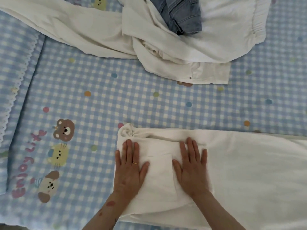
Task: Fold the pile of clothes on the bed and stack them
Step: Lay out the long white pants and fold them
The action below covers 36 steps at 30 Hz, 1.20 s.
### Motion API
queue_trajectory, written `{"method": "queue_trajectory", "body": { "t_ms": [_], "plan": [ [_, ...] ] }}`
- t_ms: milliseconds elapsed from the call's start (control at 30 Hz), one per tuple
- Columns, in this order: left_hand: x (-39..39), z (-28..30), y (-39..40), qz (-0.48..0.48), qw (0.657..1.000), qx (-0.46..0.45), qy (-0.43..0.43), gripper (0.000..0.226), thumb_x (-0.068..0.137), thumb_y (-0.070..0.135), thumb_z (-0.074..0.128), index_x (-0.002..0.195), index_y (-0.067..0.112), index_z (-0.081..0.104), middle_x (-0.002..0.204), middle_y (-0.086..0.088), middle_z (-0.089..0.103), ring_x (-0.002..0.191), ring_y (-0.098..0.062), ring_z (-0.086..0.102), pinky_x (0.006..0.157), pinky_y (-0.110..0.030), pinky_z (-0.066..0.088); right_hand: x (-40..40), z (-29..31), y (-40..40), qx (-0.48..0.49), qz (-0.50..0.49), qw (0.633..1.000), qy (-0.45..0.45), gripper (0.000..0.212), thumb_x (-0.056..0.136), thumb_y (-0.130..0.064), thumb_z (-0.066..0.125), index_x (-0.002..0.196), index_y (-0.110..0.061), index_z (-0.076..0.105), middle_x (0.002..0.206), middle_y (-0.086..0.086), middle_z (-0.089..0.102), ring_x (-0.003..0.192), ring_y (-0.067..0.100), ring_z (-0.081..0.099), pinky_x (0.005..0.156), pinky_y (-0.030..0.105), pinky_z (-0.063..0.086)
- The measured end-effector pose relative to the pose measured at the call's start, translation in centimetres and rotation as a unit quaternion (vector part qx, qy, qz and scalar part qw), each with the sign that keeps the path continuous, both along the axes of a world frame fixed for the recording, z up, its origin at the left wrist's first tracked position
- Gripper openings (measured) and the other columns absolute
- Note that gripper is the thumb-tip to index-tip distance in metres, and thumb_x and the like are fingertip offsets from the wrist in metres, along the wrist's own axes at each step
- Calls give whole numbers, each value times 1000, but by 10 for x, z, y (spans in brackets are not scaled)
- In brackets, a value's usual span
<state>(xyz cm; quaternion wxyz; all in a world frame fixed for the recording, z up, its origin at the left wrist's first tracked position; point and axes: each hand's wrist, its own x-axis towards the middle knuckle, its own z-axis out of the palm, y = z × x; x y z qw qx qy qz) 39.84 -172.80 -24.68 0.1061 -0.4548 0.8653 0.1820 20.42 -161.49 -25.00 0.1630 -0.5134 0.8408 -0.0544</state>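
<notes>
White trousers (pixel 240 171), near edge of bed (pixel 99 100): waist end under left hand (pixel 129 168) and right hand (pixel 191 168), both spread flat, palms down, gripping nothing. Cloth looks soft, light and limp; best taken at waistband corners or hem. Legs cut off at right. Beyond, unfolded pile: white garments (pixel 149 35), types unclear, tangled; denim item (pixel 181 14) on top, partly out of frame.

White trousers (pixel 249 171) near right: legs cut off by the right and bottom edges, part of the waist hidden under both flat hands. Far pile: denim garment (pixel 181 14) and white garments (pixel 166 40) run past the top edge, their shapes indistinguishable. Left bedsheet (pixel 99 97) edge blurred.
</notes>
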Motion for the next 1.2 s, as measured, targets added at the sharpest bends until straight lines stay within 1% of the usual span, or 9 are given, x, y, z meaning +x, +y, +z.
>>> {"method": "queue_trajectory", "body": {
  "t_ms": [233, 433, 633, 800, 900, 967, 1033, 1133, 1200],
  "plan": [
    [8, 65, -66, -59, 985, -25, 163, 59, 74, -5, 31, 129, -1, 52, 137, -13, 50, 133, -28, 33, 114, -39, 13, -48, 40, -1, -47, -80, 996, -15, 28, 92, -40, 48, 103, -17, 62, 101, 1, 60, 97, 26, 56, 100, 44, 36],
    [-7, 71, -130, -206, 972, 84, 76, 46, 90, 32, 30, 114, 14, 65, 111, 0, 65, 111, -21, 57, 113, -35, 22, -66, 65, 8, -40, -85, 988, -125, 19, 86, -40, 61, 91, -23, 53, 91, -11, 45, 64, 11, 52, 56, 21, 38],
    [-21, 55, -153, -256, 961, 104, 29, 38, 86, 56, 52, 112, 31, 63, 107, 13, 51, 106, -12, 42, 97, -23, 25, -82, 93, 19, -47, -122, 964, -232, 11, 85, -34, 65, 82, -28, 56, 84, -13, 53, 80, 2, 54, 70, 9, 38],
    [-41, 48, -169, -272, 952, 118, -70, 58, 72, 77, 39, 102, 35, 64, 108, 11, 39, 101, -12, 35, 91, -25, 27, -92, 97, 35, -25, -157, 948, -274, 11, 83, -33, 68, 77, -31, 59, 78, -11, 59, 80, -1, 55, 71, 6, 36],
    [-51, 45, -146, -234, 967, 40, -91, 55, 78, 67, 53, 110, 24, 66, 128, 1, 42, 119, -21, 37, 104, -31, 27, -90, 81, 34, -10, -184, 949, -256, 11, 85, -27, 68, 79, -22, 60, 81, -5, 58, 77, 6, 55, 69, 11, 34],
    [-46, 49, -105, -87, 996, -25, -18, 55, 79, 49, 65, 116, 9, 62, 139, -15, 42, 130, -33, 37, 110, -42, 25, -85, 69, 31, -11, -200, 952, -233, 11, 86, -23, 67, 83, -16, 60, 84, 0, 55, 78, 15, 55, 69, 17, 32],
    [-31, 54, -50, 30, 994, -75, 71, 59, 90, 42, 50, 130, -1, 47, 145, -27, 34, 136, -40, 29, 113, -49, 22, -78, 65, 29, -42, -203, 954, -216, 11, 87, -24, 65, 85, -16, 58, 86, -4, 52, 77, 9, 54, 68, 19, 34],
    [-6, 58, 29, 11, 998, -34, 61, 64, 98, 48, 17, 146, 7, 22, 157, -16, 12, 145, -28, 10, 116, -44, 10, -80, 65, 28, -78, -196, 958, -192, 10, 88, -26, 63, 87, -18, 58, 89, -9, 49, 78, 4, 54, 69, 16, 41],
    [8, 54, 51, -1, 999, -13, 29, 66, 97, 53, 11, 149, 13, 13, 159, -7, 2, 146, -20, 1, 115, -41, 7, -78, 66, 25, -81, -205, 969, -116, 11, 88, -25, 63, 92, -14, 62, 96, -1, 53, 84, 15, 57, 77, 33, 47]
  ]
}}
